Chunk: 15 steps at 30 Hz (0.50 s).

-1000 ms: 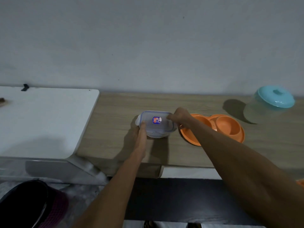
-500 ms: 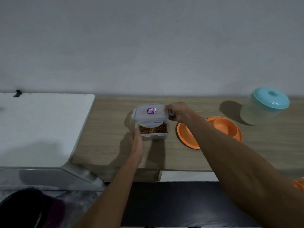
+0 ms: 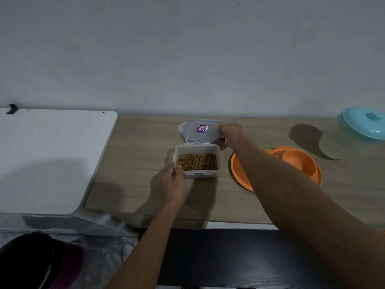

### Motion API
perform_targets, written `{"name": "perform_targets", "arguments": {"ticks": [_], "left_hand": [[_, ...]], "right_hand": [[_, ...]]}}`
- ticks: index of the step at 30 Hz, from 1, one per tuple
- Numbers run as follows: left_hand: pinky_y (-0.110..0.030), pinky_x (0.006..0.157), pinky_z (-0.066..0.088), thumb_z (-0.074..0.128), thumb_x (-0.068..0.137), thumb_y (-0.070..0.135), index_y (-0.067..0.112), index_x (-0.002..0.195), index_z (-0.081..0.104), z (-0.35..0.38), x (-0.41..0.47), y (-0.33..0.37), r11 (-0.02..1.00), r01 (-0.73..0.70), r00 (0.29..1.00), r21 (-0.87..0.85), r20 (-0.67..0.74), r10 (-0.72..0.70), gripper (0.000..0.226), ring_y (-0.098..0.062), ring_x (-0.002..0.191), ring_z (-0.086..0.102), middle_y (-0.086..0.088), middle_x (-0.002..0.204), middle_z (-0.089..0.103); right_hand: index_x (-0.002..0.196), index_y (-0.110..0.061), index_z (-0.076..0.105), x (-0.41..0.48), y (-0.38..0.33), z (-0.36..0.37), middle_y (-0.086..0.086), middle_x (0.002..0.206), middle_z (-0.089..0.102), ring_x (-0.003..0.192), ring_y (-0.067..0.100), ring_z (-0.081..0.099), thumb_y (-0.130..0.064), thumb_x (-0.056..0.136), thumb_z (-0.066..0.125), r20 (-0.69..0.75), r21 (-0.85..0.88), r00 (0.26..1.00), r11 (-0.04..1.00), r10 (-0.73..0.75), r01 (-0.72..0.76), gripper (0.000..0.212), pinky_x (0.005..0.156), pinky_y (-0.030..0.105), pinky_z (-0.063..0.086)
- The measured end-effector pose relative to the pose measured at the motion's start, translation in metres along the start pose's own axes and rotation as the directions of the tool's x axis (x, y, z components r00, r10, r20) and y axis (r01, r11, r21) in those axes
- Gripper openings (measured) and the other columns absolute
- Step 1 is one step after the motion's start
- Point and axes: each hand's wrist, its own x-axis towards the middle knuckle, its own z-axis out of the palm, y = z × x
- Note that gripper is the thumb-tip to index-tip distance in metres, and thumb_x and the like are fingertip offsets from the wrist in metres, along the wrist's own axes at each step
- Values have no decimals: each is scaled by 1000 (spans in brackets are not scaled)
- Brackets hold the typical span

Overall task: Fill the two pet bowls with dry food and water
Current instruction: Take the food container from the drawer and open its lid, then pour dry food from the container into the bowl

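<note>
Now the open food container [image 3: 197, 175] sits on the counter [image 3: 135, 163], dry food [image 3: 198, 162] showing inside. The left grip [image 3: 174, 184] grasps its near-left corner, thumb at the rim. The right grip [image 3: 230, 134] pinches the lid [image 3: 201, 132] just behind the container. The orange double bowl [image 3: 302, 163] lies just right, partly under the forearm.

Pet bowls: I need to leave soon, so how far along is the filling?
Done: the lid is off the food container, kibble exposed. In hand: the right hand holds the lid behind it; the left hand grips the container. Left: the orange double bowl shows no food or water where visible, so both fills remain.
</note>
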Motion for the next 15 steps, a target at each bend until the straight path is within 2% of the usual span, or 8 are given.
{"name": "perform_targets", "arguments": {"ticks": [3, 7, 10, 12, 15], "left_hand": [[-1, 45, 36, 44, 103, 16, 2, 113, 67, -1, -1, 1, 1000, -4, 1000, 14, 4, 4, 28, -1, 62, 48, 9, 70, 54], [-2, 43, 35, 44, 103, 15, 0, 111, 67, -1, -2, 1, 1000, -14, 1000, 6, -12, 14, 29, -2, 58, 45, 7, 67, 51], [-2, 44, 35, 44, 103, 14, 1, 112, 67, 0, -1, 1, 1000, -2, 1000, -19, -9, 2, 29, -2, 61, 47, 8, 69, 53], [-1, 45, 36, 44, 103, 16, 2, 113, 67, -1, -1, 1, 1000, -6, 1000, -12, -4, 6, 29, 0, 63, 49, 9, 71, 55], [-2, 45, 35, 43, 104, 18, 4, 113, 67, -4, -3, 2, 999, -26, 1000, 28, 7, 26, 29, 0, 61, 47, 8, 69, 53]], "right_hand": [[75, -20, 50, 11, 6, -2, 11, 105, 57, 92, 25, 59, -11, 91, 56, -30, -61, 1000, 998, -7, 5, 19, 91, 47, 57], [79, -3, 61, 24, 10, 5, 17, 100, 68, 87, 30, 67, -13, 84, 66, -182, -106, 983, 994, 8, -28, 13, 79, 44, 60], [110, 1, 67, 10, 5, 8, 19, 116, 66, 106, 36, 64, -17, 86, 63, -210, -214, 973, 976, -90, 44, 31, 92, 50, 55], [133, -2, 56, -4, -1, 9, 16, 136, 57, 124, 33, 55, -21, 89, 61, -172, -215, 975, 971, -142, 104, 49, 104, 45, 48], [141, -5, 49, -27, -5, 6, 13, 143, 52, 128, 30, 51, -27, 90, 58, -131, -213, 972, 963, -194, 164, 56, 108, 42, 44]]}}
